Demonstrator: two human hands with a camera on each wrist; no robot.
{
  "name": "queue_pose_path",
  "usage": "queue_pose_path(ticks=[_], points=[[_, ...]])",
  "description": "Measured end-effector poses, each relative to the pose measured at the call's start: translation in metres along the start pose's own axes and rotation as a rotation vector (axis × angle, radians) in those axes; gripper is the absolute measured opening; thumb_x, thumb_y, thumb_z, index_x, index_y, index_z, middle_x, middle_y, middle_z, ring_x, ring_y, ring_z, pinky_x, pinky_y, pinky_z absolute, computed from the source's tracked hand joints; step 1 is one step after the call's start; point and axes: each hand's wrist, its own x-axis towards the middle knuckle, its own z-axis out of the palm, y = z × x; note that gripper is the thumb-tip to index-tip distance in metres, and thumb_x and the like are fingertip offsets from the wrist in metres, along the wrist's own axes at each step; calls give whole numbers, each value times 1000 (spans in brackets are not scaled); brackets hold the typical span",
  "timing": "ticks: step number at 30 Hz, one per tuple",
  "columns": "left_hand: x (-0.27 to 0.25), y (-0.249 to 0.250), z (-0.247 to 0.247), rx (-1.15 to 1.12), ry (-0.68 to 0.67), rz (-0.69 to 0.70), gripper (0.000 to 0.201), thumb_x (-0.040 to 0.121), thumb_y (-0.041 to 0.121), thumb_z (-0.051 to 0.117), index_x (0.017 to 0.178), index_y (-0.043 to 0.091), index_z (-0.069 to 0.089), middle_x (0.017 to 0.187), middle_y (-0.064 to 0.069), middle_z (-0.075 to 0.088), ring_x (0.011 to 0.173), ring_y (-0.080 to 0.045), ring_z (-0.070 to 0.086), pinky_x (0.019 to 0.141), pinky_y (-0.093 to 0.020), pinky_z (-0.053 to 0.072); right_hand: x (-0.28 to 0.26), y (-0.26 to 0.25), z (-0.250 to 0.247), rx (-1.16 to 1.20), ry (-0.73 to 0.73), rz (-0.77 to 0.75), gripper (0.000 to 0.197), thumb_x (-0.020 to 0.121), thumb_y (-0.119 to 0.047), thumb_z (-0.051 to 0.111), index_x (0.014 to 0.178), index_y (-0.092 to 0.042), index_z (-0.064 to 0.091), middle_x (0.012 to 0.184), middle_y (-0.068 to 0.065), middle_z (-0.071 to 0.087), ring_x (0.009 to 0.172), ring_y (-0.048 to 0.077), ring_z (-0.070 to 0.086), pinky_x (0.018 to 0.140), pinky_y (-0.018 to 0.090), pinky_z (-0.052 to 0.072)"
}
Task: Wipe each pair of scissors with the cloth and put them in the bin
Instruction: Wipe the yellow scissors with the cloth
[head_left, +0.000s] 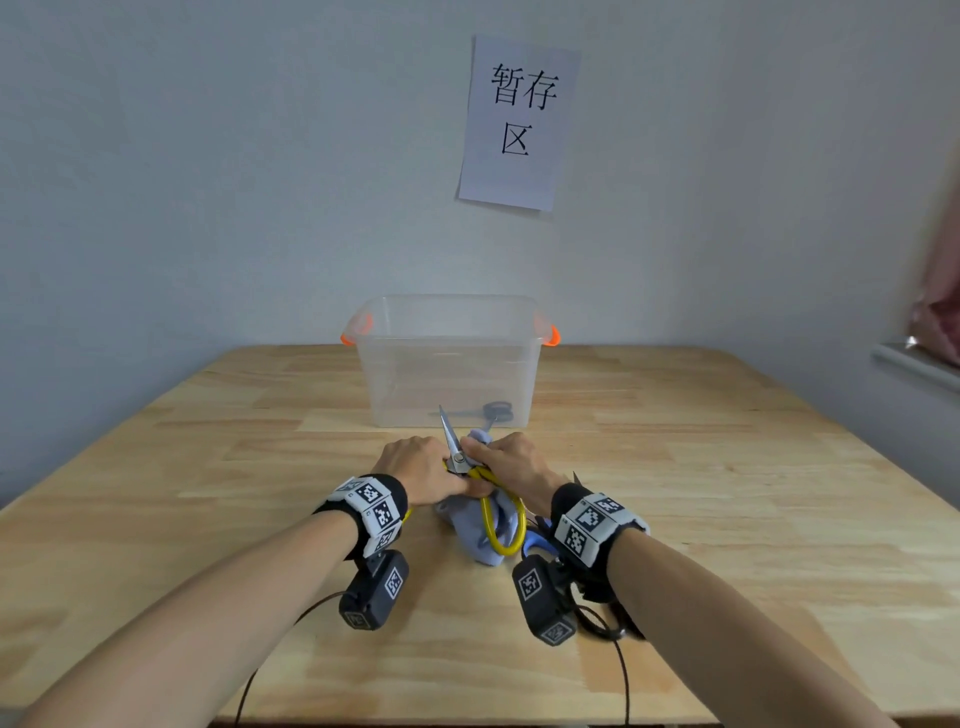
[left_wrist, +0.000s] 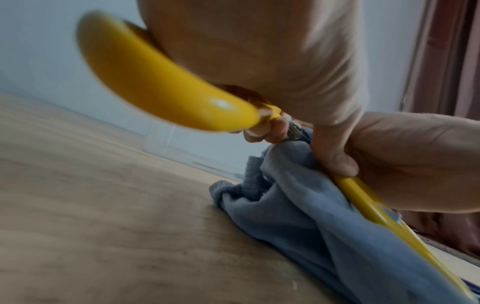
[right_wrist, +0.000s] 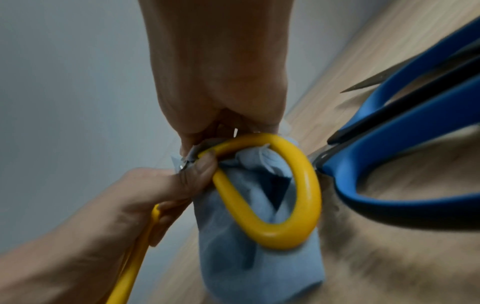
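Yellow-handled scissors (head_left: 457, 460) stand with their blades pointing up and away, just in front of the clear bin (head_left: 524, 374). My left hand (head_left: 431, 467) grips them by the handle (left_wrist: 161, 92) near the pivot. My right hand (head_left: 483, 452) pinches the blue-grey cloth (head_left: 470, 540) against the blade base. The cloth (right_wrist: 259, 257) hangs down through and behind the free yellow loop (right_wrist: 303, 185) onto the table. Dark scissors (head_left: 493, 410) lie inside the bin. Blue-handled scissors (right_wrist: 402, 154) lie on the table under my right wrist.
The bin has orange handles (head_left: 353, 332) and stands against the wall at the far middle of the wooden table (head_left: 208, 519). Black scissor handles (head_left: 605, 626) show beneath my right forearm. A paper sign (head_left: 519, 124) hangs on the wall.
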Motion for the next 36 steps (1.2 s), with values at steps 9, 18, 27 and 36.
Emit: queue_pose_path(ticks=[9,18,27,36], points=[[-6,-2,-1,0,35,6,66,67,86,60,73,20,62,74,-2,63,72,-23,58,59,-32,40,5,-6,3,54,118,-75,40,92,-32,69,65,-5,58,59,7,42,57,16,39,49,26,32],[-8,-5,5,-34,11,33,69,63,89,60,58,21,46,62,2,55,62,-20,53,52,-31,31,13,2,1,82,198,-51,52,94,-27,69,49,-16,45,35,-15,34,36,2,30,40,18,28],[-15,-7,5,-67,-10,45,68,66,84,63,56,22,38,56,6,45,55,-16,44,51,-31,28,13,1,-13,112,260,-15,41,97,-29,63,63,-9,49,57,4,37,53,15,34,46,25,29],[-10,-11,0,-104,15,14,69,61,89,62,61,20,55,62,5,56,60,-16,52,53,-31,31,-3,-12,-21,-113,40,14,36,93,-32,68,115,-7,57,100,3,58,98,20,59,79,30,46]])
